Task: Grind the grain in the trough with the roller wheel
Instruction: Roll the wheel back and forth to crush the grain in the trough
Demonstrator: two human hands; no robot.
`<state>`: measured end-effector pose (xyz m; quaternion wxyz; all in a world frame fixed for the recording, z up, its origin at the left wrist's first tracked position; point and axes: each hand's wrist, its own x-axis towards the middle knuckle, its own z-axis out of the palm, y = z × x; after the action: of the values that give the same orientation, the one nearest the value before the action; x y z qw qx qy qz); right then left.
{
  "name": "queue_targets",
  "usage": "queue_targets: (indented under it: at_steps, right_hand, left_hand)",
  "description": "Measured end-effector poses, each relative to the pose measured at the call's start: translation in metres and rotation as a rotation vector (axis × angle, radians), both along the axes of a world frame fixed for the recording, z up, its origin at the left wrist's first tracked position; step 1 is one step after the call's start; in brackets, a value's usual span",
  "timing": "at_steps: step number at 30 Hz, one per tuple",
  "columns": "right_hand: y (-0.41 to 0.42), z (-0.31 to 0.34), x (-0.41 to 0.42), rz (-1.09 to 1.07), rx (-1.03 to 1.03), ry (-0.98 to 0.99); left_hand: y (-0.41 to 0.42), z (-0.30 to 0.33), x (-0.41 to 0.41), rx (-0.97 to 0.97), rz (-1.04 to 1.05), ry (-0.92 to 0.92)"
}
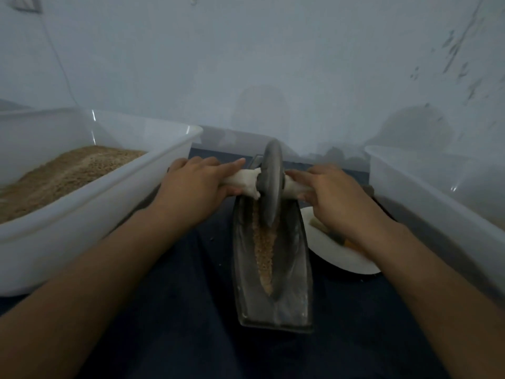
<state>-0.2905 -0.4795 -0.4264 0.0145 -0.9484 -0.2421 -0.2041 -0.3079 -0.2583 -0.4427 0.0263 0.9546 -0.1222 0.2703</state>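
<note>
A dark metal boat-shaped trough (295, 272) lies lengthwise in front of me, with a strip of tan grain (264, 247) along its groove. A grey roller wheel (270, 184) stands upright in the far half of the trough, on the grain. A cloth-wrapped axle runs through its hub. My left hand (196, 184) grips the left end of the axle, index finger stretched toward the wheel. My right hand (338, 195) grips the right end.
A white plastic tub (90, 203) full of tan grain stands at the left. Another white tub (437, 203) stands at the right. A white plate (336, 255) lies beside the trough under my right wrist. A pale wall is close behind. Dark cloth covers the surface.
</note>
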Motion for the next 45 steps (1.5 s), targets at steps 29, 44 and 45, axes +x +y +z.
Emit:
queue_targets:
  at_steps: [29, 44, 45]
  right_hand:
    - [-0.008, 0.004, -0.026, 0.065, -0.098, 0.111]
    - [-0.004, 0.01, -0.015, 0.015, 0.091, 0.256]
    - [-0.003, 0.006, -0.011, -0.002, 0.095, 0.201]
  left_hand:
    - [0.015, 0.024, -0.019, -0.055, -0.214, 0.404]
    - [0.009, 0.016, -0.011, -0.088, -0.111, 0.288]
    - [0.007, 0.011, -0.008, -0.053, -0.084, 0.207]
